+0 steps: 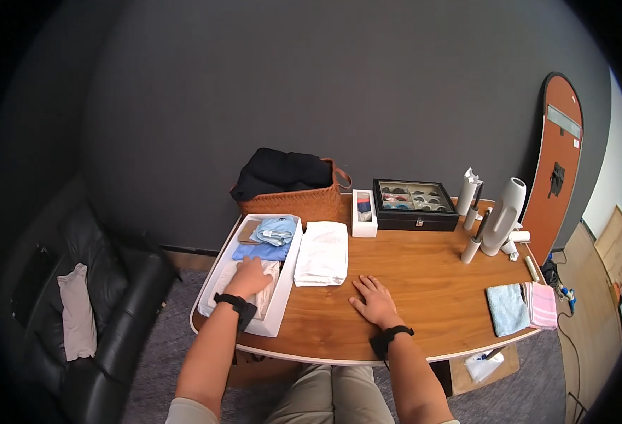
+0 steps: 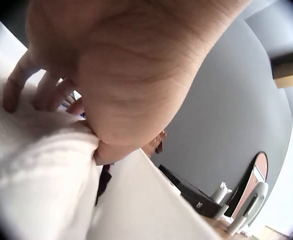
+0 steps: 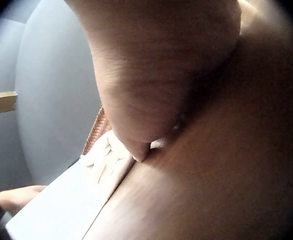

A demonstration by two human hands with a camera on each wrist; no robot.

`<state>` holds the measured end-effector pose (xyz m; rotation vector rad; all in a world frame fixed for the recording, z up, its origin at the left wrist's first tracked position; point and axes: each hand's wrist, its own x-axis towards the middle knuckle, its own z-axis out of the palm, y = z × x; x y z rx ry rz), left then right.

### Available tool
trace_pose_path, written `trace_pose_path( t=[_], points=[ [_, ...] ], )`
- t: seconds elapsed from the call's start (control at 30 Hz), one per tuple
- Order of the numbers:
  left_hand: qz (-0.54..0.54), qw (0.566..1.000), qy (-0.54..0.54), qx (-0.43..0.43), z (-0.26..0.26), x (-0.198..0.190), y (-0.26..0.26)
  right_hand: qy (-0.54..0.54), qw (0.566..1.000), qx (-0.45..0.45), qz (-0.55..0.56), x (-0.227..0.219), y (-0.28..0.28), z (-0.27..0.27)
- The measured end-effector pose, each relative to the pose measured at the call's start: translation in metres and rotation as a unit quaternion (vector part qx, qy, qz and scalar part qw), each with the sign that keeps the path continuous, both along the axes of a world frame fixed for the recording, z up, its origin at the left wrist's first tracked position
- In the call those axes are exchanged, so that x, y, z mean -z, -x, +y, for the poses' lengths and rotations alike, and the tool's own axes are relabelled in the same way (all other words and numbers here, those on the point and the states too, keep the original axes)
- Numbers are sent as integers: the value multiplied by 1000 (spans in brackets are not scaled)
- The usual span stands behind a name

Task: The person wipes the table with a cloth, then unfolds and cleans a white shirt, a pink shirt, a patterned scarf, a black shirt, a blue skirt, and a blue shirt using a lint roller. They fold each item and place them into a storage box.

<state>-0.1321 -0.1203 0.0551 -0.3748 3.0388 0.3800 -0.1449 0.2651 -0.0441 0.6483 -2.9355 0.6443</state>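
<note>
My left hand point(image 1: 247, 277) lies palm down on a folded cream cloth point(image 1: 267, 293) at the near end of a long white tray point(image 1: 282, 300). In the left wrist view its fingers point(image 2: 41, 90) press into the white cloth point(image 2: 31, 165) beside the tray wall point(image 2: 141, 200). Further along the tray lie folded blue point(image 1: 261, 251) and light blue garments point(image 1: 275, 230). My right hand point(image 1: 373, 300) rests flat with fingers spread on the wooden table point(image 1: 424, 275), holding nothing. In the right wrist view my palm point(image 3: 161, 65) sits on the table point(image 3: 211, 190).
A folded white towel point(image 1: 322, 253) lies right of the tray. Behind stand a woven basket point(image 1: 304, 201) of dark clothes, a small white box point(image 1: 364, 212) and a black compartment case point(image 1: 415, 203). A white vase point(image 1: 503, 215), blue cloth point(image 1: 507, 309) and pink cloth point(image 1: 544, 305) sit at the right. A black sofa point(image 1: 106, 311) stands left.
</note>
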Motion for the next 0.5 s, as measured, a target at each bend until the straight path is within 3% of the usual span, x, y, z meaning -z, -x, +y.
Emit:
trace_pose_path(
  t=[0.1,0.2,0.27,0.33,0.5],
  points=[
    [83,986,-120,80,-33,-13,-5,7,1000,-2,1,-2,0,0],
    [71,981,-171,57,-46,-34,-20,11,1000,-6,4,-1,2,1],
    [106,977,-176,56,-53,-28,-26,37,999,-8,27,5,2,3],
    [112,953,-253,124,-45,-39,-36,43,999,-8,22,2,0,1],
    [115,963,-168,174,-72,-7,-28,29,1000,-1,10,-2,0,0]
  ],
)
